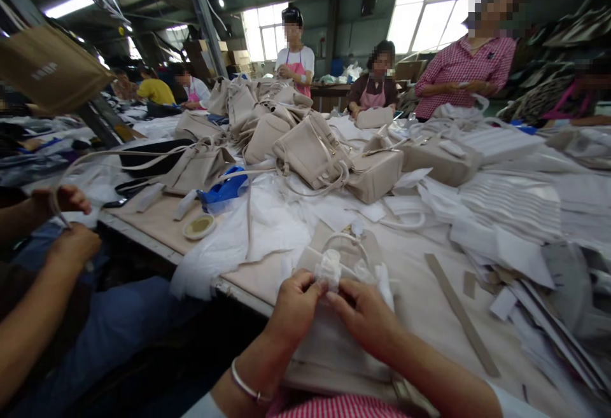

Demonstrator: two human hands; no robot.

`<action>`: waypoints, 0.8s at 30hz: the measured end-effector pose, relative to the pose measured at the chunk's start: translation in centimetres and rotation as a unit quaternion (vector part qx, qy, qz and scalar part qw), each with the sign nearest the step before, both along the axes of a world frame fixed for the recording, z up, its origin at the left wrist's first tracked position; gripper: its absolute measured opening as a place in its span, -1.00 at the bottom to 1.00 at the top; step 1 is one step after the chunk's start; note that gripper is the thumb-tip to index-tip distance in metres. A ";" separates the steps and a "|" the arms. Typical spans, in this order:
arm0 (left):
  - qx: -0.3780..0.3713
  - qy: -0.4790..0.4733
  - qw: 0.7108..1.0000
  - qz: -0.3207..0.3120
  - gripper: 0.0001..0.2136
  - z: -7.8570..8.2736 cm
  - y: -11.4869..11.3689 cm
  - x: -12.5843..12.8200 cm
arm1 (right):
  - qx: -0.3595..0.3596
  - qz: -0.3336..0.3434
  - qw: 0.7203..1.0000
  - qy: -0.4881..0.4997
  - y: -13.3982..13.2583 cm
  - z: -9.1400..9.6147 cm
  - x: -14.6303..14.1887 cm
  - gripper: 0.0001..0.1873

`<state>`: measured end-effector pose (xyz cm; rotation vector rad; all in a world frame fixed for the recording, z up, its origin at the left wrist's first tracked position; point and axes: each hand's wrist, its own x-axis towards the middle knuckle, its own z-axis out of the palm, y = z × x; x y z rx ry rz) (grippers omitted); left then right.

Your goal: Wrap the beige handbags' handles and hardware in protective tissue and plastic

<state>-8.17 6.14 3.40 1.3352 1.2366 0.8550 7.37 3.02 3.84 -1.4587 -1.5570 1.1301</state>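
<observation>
A beige handbag (305, 367) lies on the table in front of me, its curved handle (365, 249) rising at the far side. Both hands meet over it at a bunched piece of white wrapping (329, 270). My left hand (298, 294) pinches the left side of this wrapping between thumb and fingers. From the right, my right hand (363, 310) presses its thumb and fingertips against the lower edge of the same wrapping. What lies inside the wrapping is hidden.
Beige handbags (310, 147) are heaped across the table's middle. A tape dispenser (223, 190), a tape roll (198, 226) and a flat strip (461, 313) lie nearer. White sheets (510, 205) pile up at right. A co-worker's hands (71, 233) hold a strap at left; other people work behind.
</observation>
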 end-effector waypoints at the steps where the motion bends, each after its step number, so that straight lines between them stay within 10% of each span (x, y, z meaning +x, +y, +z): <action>1: 0.025 0.021 0.999 -0.003 -0.82 0.1 0.0 -0.2 | -0.068 -0.003 0.995 0.069 0.3 0.4 0.1 -0.67; 5: 0.119 0.071 0.990 -0.023 -0.84 0.2 -0.7 -0.4 | -0.329 -0.120 0.879 0.324 1.6 0.8 -0.4 -0.61; 8: 0.150 0.091 0.984 -0.031 -0.84 0.1 -1.3 -0.3 | -0.357 -0.173 0.827 0.399 2.1 0.2 -1.3 -0.70; 14: 0.231 0.141 0.944 -0.188 -0.88 2.0 2.0 -3.4 | -0.298 -0.152 0.851 0.406 2.0 -0.8 -1.8 -0.65; 17: 0.306 0.158 0.929 -0.134 -0.73 2.8 5.4 -4.6 | -0.297 -0.128 0.868 0.378 1.9 -0.8 -1.8 -0.62; 24: 0.170 0.328 0.911 -0.185 -0.68 -0.6 8.7 -2.1 | -0.300 -0.159 0.863 0.375 2.6 0.2 -1.5 -0.53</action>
